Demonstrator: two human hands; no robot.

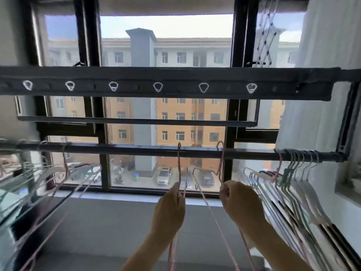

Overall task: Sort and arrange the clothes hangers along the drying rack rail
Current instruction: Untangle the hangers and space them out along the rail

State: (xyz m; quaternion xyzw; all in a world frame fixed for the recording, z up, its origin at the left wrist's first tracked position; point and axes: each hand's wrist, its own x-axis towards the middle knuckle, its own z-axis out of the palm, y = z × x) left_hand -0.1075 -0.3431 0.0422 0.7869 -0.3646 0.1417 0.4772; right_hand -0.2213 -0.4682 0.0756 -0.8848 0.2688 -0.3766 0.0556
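Observation:
A dark drying rack rail (136, 150) runs across the view in front of the window. My left hand (172, 204) grips the neck of a pink hanger (179, 163) whose hook sits over the rail. My right hand (237, 198) grips a second pink hanger (221, 161), its hook at the rail just to the right. Several pale hangers (297, 173) hang bunched at the rail's right end. Another cluster of hangers (48, 177), pink and pale green, hangs at the left end.
Above is a flat bar with a row of white-rimmed holes (157, 87), and a thinner bar (136, 121) below it. The window frame (230, 124) and sill stand close behind. A white wall (322, 75) closes in on the right.

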